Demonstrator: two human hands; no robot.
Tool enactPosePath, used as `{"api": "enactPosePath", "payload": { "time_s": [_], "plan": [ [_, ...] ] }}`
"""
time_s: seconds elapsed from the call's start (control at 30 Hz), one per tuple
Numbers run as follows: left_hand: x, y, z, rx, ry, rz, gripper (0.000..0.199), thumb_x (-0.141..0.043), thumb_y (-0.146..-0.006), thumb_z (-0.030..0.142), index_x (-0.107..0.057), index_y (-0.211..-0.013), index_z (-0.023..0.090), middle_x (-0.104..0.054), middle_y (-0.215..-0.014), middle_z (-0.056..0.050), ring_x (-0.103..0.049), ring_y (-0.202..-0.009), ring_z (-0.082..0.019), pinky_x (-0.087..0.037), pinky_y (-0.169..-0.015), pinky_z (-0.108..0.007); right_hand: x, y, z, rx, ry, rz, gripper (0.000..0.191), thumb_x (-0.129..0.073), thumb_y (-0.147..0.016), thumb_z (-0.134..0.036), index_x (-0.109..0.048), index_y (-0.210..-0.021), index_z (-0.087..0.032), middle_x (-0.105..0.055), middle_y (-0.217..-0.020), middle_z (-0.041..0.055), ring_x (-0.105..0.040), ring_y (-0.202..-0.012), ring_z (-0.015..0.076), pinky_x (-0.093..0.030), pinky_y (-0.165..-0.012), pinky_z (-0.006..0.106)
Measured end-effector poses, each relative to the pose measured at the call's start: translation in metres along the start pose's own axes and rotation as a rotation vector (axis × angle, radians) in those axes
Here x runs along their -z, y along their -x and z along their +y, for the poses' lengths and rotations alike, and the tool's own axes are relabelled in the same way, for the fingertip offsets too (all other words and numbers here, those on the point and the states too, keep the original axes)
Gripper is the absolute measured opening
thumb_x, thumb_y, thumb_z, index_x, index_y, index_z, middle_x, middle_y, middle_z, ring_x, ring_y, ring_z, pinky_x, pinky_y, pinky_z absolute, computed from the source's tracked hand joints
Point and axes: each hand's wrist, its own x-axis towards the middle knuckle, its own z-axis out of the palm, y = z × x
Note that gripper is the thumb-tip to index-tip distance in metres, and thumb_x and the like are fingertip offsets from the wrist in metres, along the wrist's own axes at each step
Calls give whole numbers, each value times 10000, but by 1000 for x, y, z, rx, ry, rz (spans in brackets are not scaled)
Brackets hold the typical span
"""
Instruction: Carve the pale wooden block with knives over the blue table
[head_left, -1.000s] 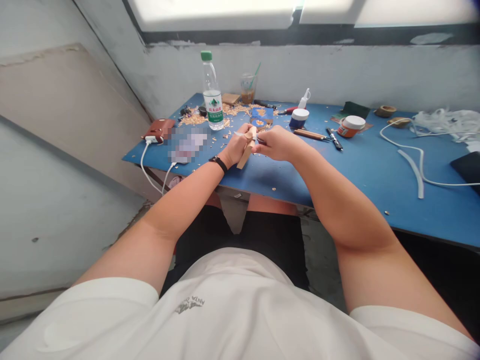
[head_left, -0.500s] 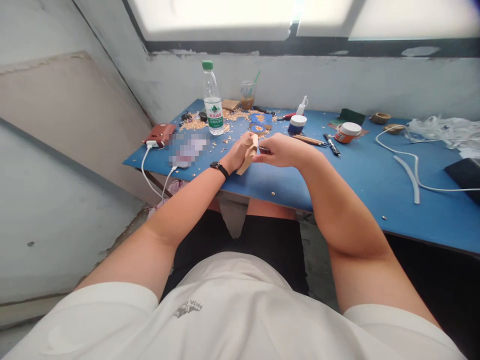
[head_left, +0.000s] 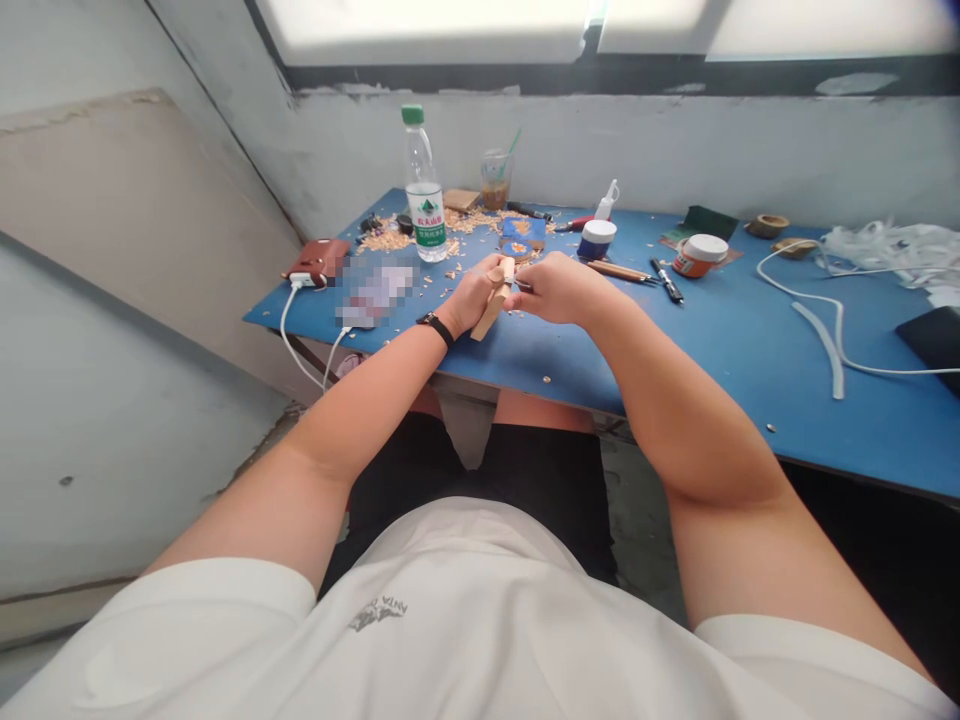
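My left hand (head_left: pixel 474 294) is closed around a pale block of wood (head_left: pixel 489 316), held tilted above the near part of the blue table. The block's lower end sticks out toward me, and its upper end shows between the two hands. Beside it, my right hand (head_left: pixel 559 288) is closed on a carving knife (head_left: pixel 526 286). Most of the knife is hidden by the fingers; its visible tip end meets the upper part of the block. Small wood shavings (head_left: pixel 390 240) lie scattered past the hands.
A water bottle (head_left: pixel 426 200) and a phone (head_left: pixel 379 292) on a cable stand left on the blue table (head_left: pixel 720 370). Behind are a drink cup (head_left: pixel 495 185) and blue painted pieces (head_left: pixel 523 234). Rightward lie jars (head_left: pixel 596 240), pens (head_left: pixel 667 281) and a white cable (head_left: pixel 836 320).
The wood block and both hands keep nearly the same place. My right hand has turned slightly, with the knife still against the block. The whole view has shifted a little.
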Motion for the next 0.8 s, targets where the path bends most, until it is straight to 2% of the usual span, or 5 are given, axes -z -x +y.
{"api": "enactPosePath", "payload": {
  "time_s": [0.1,0.33,0.47,0.6,0.8],
  "plan": [
    [10,-2,-6,-92,-81,-49,404,-887,-1123,581,-700,-983,251,-687,-968,-37,-698,-1022,-244,-608,-956,-403,-8,-3,4,-6,-11,65,484,-718,-1230,-595,-928,-1127,-171,-724,-874,82,-586,-835,228,-385,-821,374],
    [18,-4,-14,-224,-126,-117,552,-562,-1225,707,-640,-892,274,-626,-848,-66,-569,-900,-257,-543,-933,-497,-9,-8,6,-107,-27,49,770,-804,-1112,-947,-871,-977,-192,-756,-890,114,-640,-873,261,-383,-799,383],
    [9,2,-7,-108,-111,-77,577,-692,-1179,778,-659,-924,262,-610,-851,-38,-647,-968,-270,-574,-950,-446,2,2,3,-25,-65,-7,688,-803,-1150,-870,-827,-960,-210,-659,-796,51,-559,-790,215,-371,-787,369],
    [2,6,0,-69,-13,-61,525,-846,-1097,756,-706,-1050,252,-692,-965,-27,-689,-1023,-254,-595,-967,-384,7,9,2,86,-77,-55,524,-730,-1229,-650,-816,-952,-213,-598,-745,16,-519,-763,193,-360,-784,364],
    [1,3,2,-44,-39,-38,233,-814,-1108,444,-718,-1035,245,-705,-997,-15,-654,-984,-214,-577,-948,-331,-3,0,7,99,-63,-3,484,-722,-1216,-597,-867,-990,-194,-639,-780,39,-527,-792,204,-356,-808,372]
  ]
}}
